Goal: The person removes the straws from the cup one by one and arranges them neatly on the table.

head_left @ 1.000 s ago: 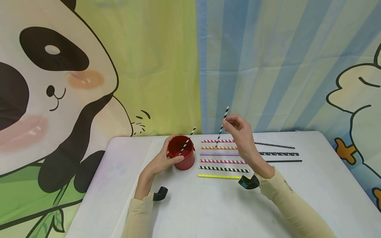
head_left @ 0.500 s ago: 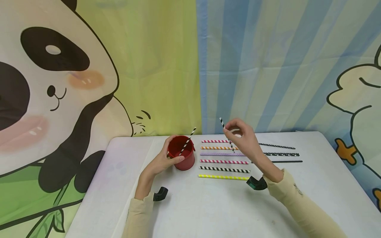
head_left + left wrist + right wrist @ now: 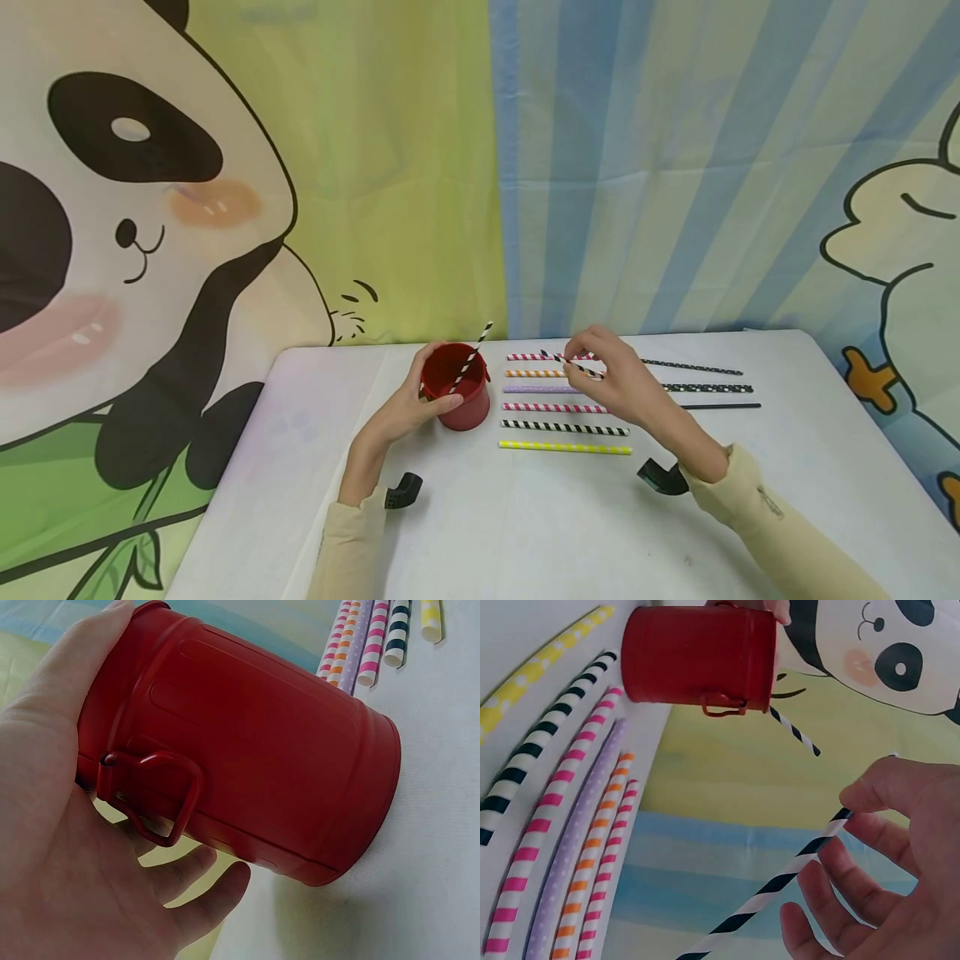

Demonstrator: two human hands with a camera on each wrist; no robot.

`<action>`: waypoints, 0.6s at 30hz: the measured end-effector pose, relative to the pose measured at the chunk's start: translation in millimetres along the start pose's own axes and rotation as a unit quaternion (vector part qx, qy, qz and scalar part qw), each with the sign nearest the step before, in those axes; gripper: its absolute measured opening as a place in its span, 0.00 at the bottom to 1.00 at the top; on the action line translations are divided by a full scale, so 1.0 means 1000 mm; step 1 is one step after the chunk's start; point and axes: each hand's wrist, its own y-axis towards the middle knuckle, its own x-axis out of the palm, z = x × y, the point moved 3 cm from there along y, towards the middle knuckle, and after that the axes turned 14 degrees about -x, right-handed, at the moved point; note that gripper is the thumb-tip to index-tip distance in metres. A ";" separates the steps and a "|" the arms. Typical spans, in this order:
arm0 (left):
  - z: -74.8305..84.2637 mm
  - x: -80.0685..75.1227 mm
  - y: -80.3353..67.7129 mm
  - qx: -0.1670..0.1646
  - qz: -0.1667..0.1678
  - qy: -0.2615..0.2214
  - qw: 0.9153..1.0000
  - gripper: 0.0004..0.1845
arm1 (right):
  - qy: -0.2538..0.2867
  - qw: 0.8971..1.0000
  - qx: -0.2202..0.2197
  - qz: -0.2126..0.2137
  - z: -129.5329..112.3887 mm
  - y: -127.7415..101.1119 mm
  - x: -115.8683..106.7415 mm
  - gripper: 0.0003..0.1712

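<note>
Pinched in the grip of the right hand (image 3: pixel 615 379) is a black-and-white striped straw (image 3: pixel 564 362), held between thumb and fingertips (image 3: pixel 870 796) near one end. Its long axis is laid almost level, slightly down toward the right, with the free end pointed left toward the red tin bucket (image 3: pixel 459 390). From that grip the bucket lies to the left, near but clear of the straw's tip, and its open mouth is turned upward. The bucket is steadied on the white table (image 3: pixel 525 517) by the left hand (image 3: pixel 405 408), whose fingers are wrapped round the wall beside the small wire handle (image 3: pixel 154 796). A second black-and-white straw (image 3: pixel 471 357) is already stood inside, leaned toward the right rim.

Below and behind the held straw, a row of straws is laid flat on the table with long axes running left to right: pink-striped (image 3: pixel 558 407), orange-striped (image 3: pixel 534 373), lilac dotted (image 3: pixel 540 389), another black-and-white one (image 3: pixel 564 427) and a yellow one (image 3: pixel 564 447). Three dark straws (image 3: pixel 705 387) are laid further right. The right hand is plainly the nearer one to the row; the left is occupied at the bucket.
</note>
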 end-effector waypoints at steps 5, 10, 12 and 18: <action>0.000 0.000 0.000 -0.004 0.000 0.002 1.000 0.49 | -0.032 0.999 -0.009 -0.023 0.002 -0.009 -0.003 0.06; 0.000 0.000 -0.001 -0.010 0.001 0.004 1.000 0.49 | -0.056 0.997 -0.012 -0.042 0.004 -0.017 -0.009 0.06; 0.000 0.000 -0.001 -0.010 0.002 0.006 1.000 0.49 | -0.060 0.997 -0.012 -0.045 0.005 -0.020 -0.011 0.05; 0.001 0.000 -0.001 -0.012 0.001 0.005 1.000 0.49 | -0.084 0.995 -0.025 -0.051 0.007 -0.031 -0.015 0.04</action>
